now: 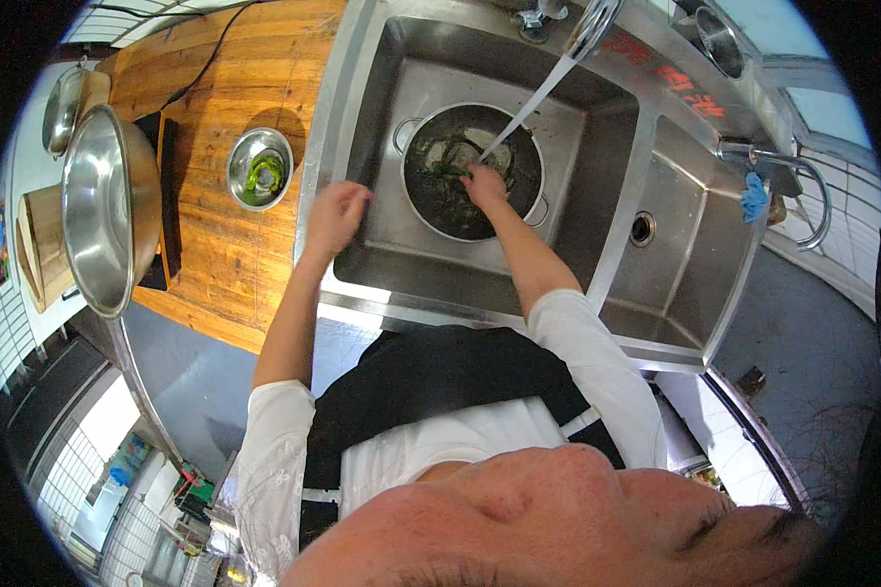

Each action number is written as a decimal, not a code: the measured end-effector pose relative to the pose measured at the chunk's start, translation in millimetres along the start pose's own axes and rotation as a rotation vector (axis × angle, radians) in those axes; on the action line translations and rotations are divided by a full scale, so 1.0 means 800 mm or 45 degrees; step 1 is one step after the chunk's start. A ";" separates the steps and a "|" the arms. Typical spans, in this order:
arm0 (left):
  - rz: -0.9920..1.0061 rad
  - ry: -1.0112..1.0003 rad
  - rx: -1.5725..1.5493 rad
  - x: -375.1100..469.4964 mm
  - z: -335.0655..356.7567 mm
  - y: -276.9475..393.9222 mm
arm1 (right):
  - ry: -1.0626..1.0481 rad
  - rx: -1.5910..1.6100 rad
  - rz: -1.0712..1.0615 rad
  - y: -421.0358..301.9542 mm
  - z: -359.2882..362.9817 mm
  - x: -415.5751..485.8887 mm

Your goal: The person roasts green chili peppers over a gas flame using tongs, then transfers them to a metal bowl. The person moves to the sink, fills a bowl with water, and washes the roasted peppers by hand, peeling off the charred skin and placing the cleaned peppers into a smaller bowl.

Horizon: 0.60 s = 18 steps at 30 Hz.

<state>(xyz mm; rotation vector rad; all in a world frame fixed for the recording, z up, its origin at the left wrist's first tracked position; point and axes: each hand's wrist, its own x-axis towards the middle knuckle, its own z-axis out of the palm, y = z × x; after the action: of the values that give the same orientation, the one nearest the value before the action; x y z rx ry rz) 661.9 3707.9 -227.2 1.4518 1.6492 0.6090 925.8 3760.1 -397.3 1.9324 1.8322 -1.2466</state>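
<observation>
My right hand reaches into a round two-handled metal pot standing in the large stainless-steel sink basin. Its fingertips touch dark green pieces in the pot; whether they grip any is unclear. Water streams from the faucet into the pot, close by those fingers. The pot's inside looks dark, with wet green bits and pale glints. Over the basin's left rim hangs my left hand, fingers curled, with nothing visible in it. Left of it, a small metal bowl holds bright green vegetable strips.
The small bowl rests on a wooden counter. A large metal basin stands tilted at the far left. A smaller sink basin with a drain adjoins on the right. A blue cloth hangs near a second faucet.
</observation>
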 end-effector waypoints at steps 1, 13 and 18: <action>-0.160 -0.130 -0.175 -0.002 0.020 -0.004 | 0.090 0.124 -0.013 0.006 -0.008 -0.009; -0.049 -0.478 -0.352 0.064 0.205 0.009 | 0.251 1.608 0.048 -0.014 -0.053 -0.116; -0.288 -0.569 -0.640 0.072 0.198 0.026 | 0.217 1.737 0.087 -0.020 -0.053 -0.116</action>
<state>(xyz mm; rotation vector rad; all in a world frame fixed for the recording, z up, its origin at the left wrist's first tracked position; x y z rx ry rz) 806.0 3741.9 -310.5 0.9341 1.1769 0.4819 940.8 3723.8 -301.8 2.6057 0.8422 -2.7750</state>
